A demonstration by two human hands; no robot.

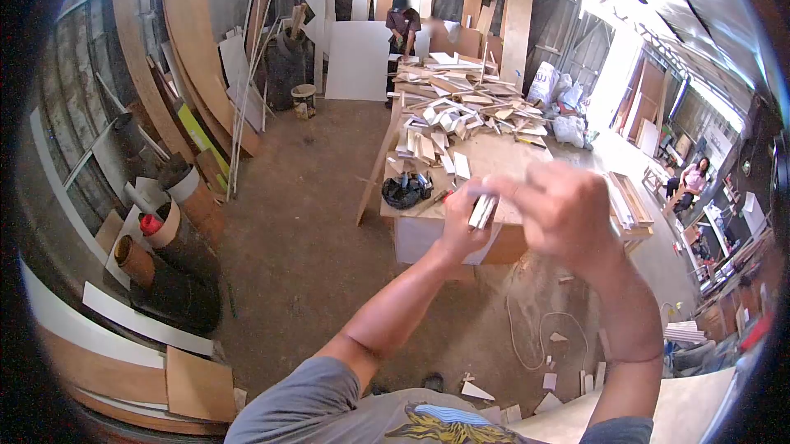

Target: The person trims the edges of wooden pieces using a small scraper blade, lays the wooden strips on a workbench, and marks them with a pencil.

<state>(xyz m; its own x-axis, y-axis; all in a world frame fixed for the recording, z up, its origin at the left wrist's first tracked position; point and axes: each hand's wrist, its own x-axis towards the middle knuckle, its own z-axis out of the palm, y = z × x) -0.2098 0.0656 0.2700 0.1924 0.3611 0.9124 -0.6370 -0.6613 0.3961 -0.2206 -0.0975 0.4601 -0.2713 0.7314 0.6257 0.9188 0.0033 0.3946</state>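
My left hand (466, 223) is closed around a small bundle of white-edged wood strips (483, 211), held up over the near end of the workbench (510, 162). My right hand (568, 212) is raised just to the right of it, its fingers curled in and pointing toward the strips. Motion blurs those fingertips, and whatever they hold is hidden. Behind my left hand, a black plastic bag (406, 190) rests at the bench corner. A large heap of wood offcuts (461, 98) covers the bench farther back.
A person (401, 24) stands at the far end of the bench; another person (690, 184) sits at the far right. Boards (156, 65) lean along the left wall near dark drums (177, 255). A cable (539, 337) and scraps (477, 391) lie on the floor by me.
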